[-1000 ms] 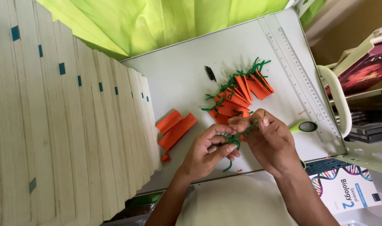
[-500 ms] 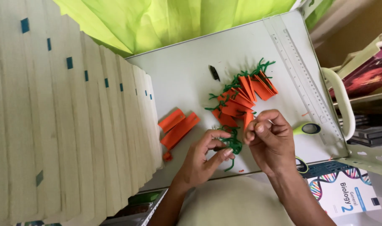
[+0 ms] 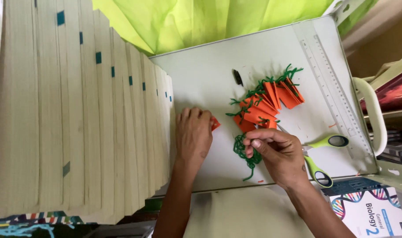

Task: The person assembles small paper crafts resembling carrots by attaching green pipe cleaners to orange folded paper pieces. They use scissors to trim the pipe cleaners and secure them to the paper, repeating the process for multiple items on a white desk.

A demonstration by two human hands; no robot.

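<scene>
Finished orange paper carrots heaped mid-frame, left hand flat over loose orange strips, right hand pinching green yarn, more unmade.

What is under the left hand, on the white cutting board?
Under the left hand one orange paper corner sticks out at the fingertips on the white cutting board. The rest of the paper is covered, so its number and shape cannot be seen.

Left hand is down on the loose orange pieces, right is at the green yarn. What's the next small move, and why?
Probably lift one orange piece with the left hand and bring it across to the right hand, which pinches the green yarn. The finished carrots each pair orange with green.
</scene>
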